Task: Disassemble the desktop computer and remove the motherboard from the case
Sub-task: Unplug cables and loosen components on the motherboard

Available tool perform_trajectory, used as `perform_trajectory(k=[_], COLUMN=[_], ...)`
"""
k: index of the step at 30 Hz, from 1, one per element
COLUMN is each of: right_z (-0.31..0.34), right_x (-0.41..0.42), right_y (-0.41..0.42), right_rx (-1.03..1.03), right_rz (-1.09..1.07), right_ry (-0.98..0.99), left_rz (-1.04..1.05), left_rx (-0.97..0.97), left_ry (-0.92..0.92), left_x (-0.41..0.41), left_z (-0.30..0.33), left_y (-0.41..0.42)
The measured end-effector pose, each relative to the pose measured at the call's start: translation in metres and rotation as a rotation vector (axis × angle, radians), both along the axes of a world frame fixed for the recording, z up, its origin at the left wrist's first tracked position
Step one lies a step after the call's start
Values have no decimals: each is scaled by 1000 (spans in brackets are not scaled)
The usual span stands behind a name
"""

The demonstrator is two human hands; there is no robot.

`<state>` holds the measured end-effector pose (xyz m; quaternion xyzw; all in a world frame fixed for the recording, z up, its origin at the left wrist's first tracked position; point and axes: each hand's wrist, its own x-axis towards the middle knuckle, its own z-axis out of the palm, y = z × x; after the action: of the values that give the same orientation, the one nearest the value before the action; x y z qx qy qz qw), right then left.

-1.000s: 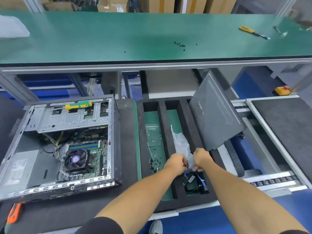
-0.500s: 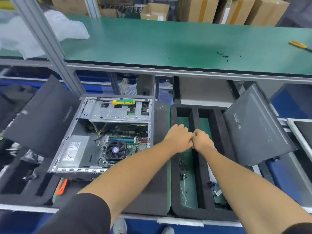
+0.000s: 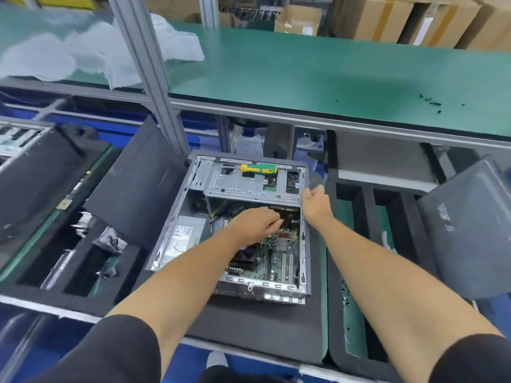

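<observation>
View: head camera, looking down over both forearms.
Case point(image 3: 177, 217): open, lying on its side on a dark mat near the front edge of the lower surface, between two foam trays.
Motherboard point(image 3: 279, 255): bedded flat in the case floor, at its right half, with a fan cooler partly under the left forearm.
Left hand point(image 3: 255, 223): inside the case above the board, fingers curled down toward the red connectors; whether the grip has closed on anything I cannot tell, since the fingertips are hidden.
Right hand point(image 3: 315, 201): on the right wall of the case by the drive cage point(image 3: 249, 183), fingers bent over the rim; it looks like a steadying grip on the case.
Screwdriver point(image 3: 258, 169): green and yellow, lying on top of the cage, untouched.
Panels: one side panel point(image 3: 138, 178) leans left of the case, another at the far right.
Handling: the board is probably light, stiff but brittle, and likely still screwed and cabled.
Hold: best taken by its bare edges, or by the cooler, and lifted level; avoid pressing chips or slots.
Risk: sharp sheet-metal rims and snagging cables.
</observation>
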<state>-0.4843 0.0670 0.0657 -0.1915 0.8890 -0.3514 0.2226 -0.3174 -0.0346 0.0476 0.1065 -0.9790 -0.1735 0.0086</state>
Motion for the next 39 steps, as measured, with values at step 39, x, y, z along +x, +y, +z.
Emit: perform_trajectory(k=[39], right_z=[-34], right_x=[4], right_y=[-13], right_rx=[195], right_rz=[-86], right_ry=[192], left_rz=[219], left_rx=[237], left_ry=[-324], left_x=[-83], left_z=[-69], left_y=[19])
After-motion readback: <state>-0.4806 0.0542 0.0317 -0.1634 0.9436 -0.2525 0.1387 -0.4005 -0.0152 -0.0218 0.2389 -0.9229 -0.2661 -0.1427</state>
